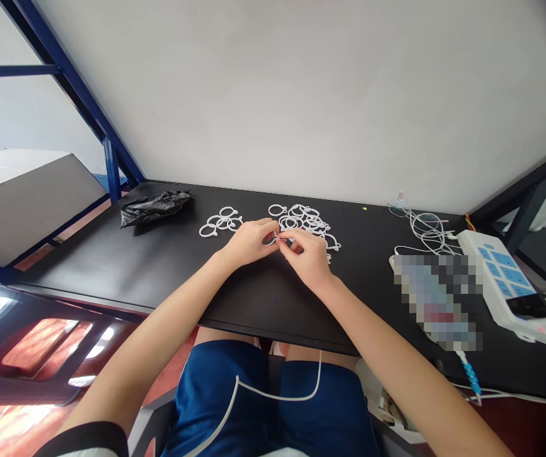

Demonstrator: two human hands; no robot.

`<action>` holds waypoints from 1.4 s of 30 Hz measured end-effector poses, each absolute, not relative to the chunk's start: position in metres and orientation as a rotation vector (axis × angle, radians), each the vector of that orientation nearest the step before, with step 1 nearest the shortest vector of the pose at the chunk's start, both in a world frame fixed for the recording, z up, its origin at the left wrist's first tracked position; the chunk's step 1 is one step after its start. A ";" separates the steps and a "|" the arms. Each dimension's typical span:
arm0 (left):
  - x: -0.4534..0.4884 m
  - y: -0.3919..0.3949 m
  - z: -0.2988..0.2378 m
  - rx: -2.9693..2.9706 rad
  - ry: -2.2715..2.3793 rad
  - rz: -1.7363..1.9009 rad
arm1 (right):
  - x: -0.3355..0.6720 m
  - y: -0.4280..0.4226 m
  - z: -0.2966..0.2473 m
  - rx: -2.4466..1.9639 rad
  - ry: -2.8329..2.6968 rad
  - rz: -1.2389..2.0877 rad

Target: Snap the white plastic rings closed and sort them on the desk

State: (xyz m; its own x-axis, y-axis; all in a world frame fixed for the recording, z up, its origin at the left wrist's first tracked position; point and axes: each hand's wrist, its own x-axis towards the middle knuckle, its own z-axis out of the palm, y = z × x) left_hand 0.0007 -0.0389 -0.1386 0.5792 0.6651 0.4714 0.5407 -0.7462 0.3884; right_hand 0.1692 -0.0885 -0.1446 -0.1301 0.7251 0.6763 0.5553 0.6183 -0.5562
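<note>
Left hand (pixel 255 241) and right hand (pixel 307 254), fingertips nearly meeting above the desk (pixel 168 270); both grasp one ring (pixel 271 242) in a finger-and-thumb pinch. Held ring: white, thin, its lower curve visible below the left fingers, the remainder largely covered by the fingertips. Beyond the hands, similar white rings, each a slim round hoop; where it shows clearly, a small eyelet projects from the rim. Pile (pixel 318 223) to the right, overlapping and tangled, its near part hidden behind the right hand; smaller cluster (pixel 224 222) to the left, near the left hand, also overlapping. Farther left, a crumpled black bag (pixel 156 207), well apart from the hands. Right side of the desk: coiled white cables (pixel 427 231), a pixelated device (pixel 437 301) with a cable at its near end, and a white power strip (pixel 503 276) with blue sockets. Below the desk edge, a white cord (pixel 277 398) across blue shorts (pixel 225 387). Behind, a pale wall (pixel 301 95).
</note>
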 end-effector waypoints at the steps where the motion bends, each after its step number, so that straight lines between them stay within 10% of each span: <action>1: 0.001 -0.039 -0.138 2.607 1.006 0.906 | 0.169 -0.089 -0.145 -1.039 -1.804 0.208; 42: -0.001 -0.041 -0.133 2.627 0.886 0.964 | 0.171 -0.088 -0.145 -1.003 -1.802 0.213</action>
State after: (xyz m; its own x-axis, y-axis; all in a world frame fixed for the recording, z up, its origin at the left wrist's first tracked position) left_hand -0.0015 -0.0412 -0.1329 0.6063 0.6020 0.5197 0.4672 -0.7984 0.3799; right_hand 0.1705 -0.0882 -0.1447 -0.1347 0.7128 0.6883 0.5331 0.6377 -0.5560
